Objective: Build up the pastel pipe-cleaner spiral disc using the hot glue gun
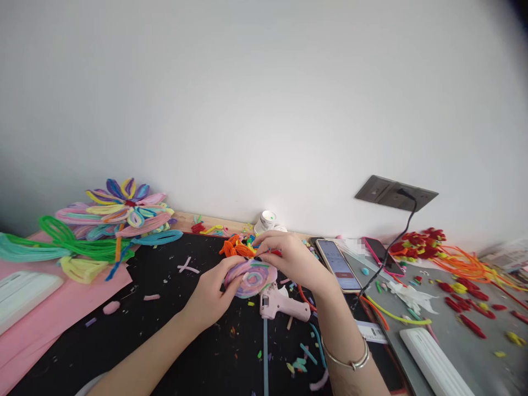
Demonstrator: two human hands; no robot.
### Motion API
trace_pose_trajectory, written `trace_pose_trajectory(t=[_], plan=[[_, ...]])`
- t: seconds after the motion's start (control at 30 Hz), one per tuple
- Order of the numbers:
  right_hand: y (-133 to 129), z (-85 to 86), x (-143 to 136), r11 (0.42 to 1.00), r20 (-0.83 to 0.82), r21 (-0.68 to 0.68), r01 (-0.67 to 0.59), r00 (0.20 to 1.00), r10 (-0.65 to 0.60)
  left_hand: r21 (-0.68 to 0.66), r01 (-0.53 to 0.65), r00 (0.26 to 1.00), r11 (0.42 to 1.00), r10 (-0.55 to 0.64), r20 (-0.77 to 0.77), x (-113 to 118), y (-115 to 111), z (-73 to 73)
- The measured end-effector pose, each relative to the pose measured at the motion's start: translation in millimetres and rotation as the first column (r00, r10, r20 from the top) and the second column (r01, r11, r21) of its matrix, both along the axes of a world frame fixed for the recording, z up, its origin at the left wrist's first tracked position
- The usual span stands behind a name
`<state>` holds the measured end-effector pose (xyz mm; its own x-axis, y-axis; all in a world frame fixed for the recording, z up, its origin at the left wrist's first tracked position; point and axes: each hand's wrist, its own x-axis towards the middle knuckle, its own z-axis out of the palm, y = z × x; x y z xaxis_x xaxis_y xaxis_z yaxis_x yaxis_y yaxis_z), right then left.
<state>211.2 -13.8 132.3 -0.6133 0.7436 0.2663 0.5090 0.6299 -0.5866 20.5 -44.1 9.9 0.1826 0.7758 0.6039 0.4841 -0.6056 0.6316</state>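
Note:
My left hand (pixel 216 286) grips a coiled pipe-cleaner disc (pixel 253 279) in pink, purple and pale green by its left side, thumb on top. My right hand (pixel 284 250) arches over the disc's far edge with its fingertips pinched together. A small dark spot shows at those fingertips, too small to name. Just behind the disc lie orange pipe-cleaner loops (pixel 233 246). A pale pink glue gun (pixel 284 305) rests at the disc's near right edge, a long blue glue stick (pixel 265 352) running from it toward me.
At left, a multicoloured pipe-cleaner flower (pixel 130 203) stands behind green loops (pixel 88 245) and pink paper (pixel 82 291). A paper cup (pixel 268 219) sits by the wall. Rightward are a phone (pixel 339 264), a black cable (pixel 390 250), a white power bank-like block (pixel 433 360) and red pipe-cleaner pieces (pixel 472 325).

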Motion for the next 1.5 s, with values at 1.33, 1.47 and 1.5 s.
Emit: trace_pose_trajectory(t=[1.33, 1.47, 1.5], plan=[[-5.1, -0.6, -2.0, 0.998, 0.064, 0.017, 0.063, 0.996, -0.064, -0.166, -0.004, 0.964, 0.986, 0.048, 0.263, 2.4, 5.5, -8.1], [-4.7, -0.8, -2.2, 0.998, 0.03, 0.014, 0.057, 0.998, -0.058, -0.22, 0.019, 0.944, 0.975, 0.055, 0.325, 2.7, 5.1, -6.1], [-4.6, -1.1, -2.2, 0.998, 0.023, 0.011, 0.054, 0.998, -0.055, -0.233, 0.023, 0.937, 0.972, 0.06, 0.344, 2.6, 4.8, -5.2]])
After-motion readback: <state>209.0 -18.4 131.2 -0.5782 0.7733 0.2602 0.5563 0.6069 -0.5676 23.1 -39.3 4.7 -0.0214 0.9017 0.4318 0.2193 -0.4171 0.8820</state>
